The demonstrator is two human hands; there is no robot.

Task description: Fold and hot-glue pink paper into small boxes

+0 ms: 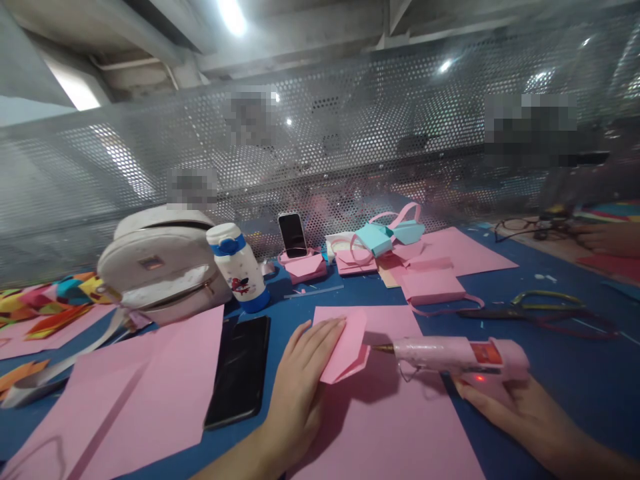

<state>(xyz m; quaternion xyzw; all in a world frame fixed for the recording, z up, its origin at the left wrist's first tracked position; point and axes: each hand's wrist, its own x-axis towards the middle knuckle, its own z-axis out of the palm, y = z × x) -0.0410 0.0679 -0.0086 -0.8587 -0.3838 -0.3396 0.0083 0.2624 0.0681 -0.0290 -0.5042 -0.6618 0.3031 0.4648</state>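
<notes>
My left hand (300,380) holds a small folded piece of pink paper (350,347), its fingers lying along the upper side and the thumb hidden behind. In my right hand (520,407) is a pink hot glue gun (445,352), gripped by its handle, with a red light glowing on its side. The brass nozzle points left, close to the open edge of the folded paper; I cannot tell whether it touches. Under both lies a large sheet of pink paper (395,427) on the blue tabletop.
A black phone (239,370) and folded pink sheets (150,393) lie left, before a white backpack (160,267) and a bottle (240,273). Small paper bags (306,267) and a propped phone (292,235) stand behind. Scissors (540,310) lie right. A perforated metal screen (320,153) closes the back.
</notes>
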